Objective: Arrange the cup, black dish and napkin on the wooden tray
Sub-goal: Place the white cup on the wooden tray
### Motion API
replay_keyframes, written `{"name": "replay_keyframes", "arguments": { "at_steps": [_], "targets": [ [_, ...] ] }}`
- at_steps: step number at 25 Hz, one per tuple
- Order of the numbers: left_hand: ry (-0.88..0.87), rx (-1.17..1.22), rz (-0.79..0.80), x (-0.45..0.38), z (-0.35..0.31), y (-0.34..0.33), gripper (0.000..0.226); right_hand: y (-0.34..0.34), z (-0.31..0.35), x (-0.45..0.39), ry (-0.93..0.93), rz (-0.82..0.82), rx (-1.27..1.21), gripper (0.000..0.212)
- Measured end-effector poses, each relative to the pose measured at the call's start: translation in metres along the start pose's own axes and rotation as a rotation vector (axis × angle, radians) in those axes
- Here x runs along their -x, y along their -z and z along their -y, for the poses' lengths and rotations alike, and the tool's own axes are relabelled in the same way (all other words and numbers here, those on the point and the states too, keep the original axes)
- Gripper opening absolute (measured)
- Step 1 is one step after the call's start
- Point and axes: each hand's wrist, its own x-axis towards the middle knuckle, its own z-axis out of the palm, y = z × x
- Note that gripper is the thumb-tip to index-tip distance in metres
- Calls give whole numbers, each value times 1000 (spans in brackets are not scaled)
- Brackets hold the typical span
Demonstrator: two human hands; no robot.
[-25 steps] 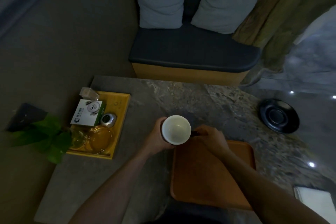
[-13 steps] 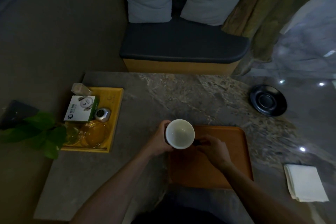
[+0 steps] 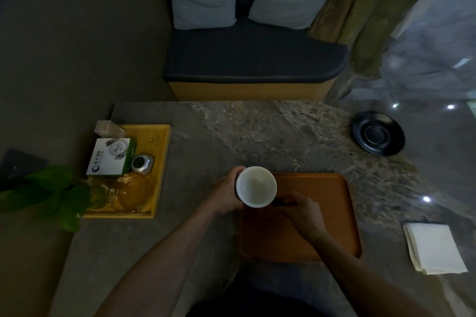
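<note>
Both hands grasp the cup [image 3: 256, 186] over the wooden tray [image 3: 322, 216]: left hand [image 3: 226, 195] round its side, right hand [image 3: 302, 213] at its handle. Black dish [image 3: 378, 133] and napkin [image 3: 434, 247] lie on the surface [image 3: 257, 136], apart from the tray, not yet placed.

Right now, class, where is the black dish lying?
In the head view, the black dish lies on the marble table at its far right, beyond the wooden tray and the napkin, touching neither.

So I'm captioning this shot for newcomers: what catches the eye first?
The white cup, held by both hands at the wooden tray's far-left corner: left hand round its side, right hand at its handle. Next, the black dish far right and the napkin near right, both on the table.
</note>
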Motion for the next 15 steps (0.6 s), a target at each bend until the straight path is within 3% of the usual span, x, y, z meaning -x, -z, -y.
{"name": "replay_keyframes", "arguments": {
  "at_steps": [8,15],
  "targets": [
    [29,39,43,2,1,-5,114,-4,-5,-2,-15,5,62,17],
    [45,131,46,6,-3,-11,112,-2,-3,-4,-33,19,151,15]
  ]
}}
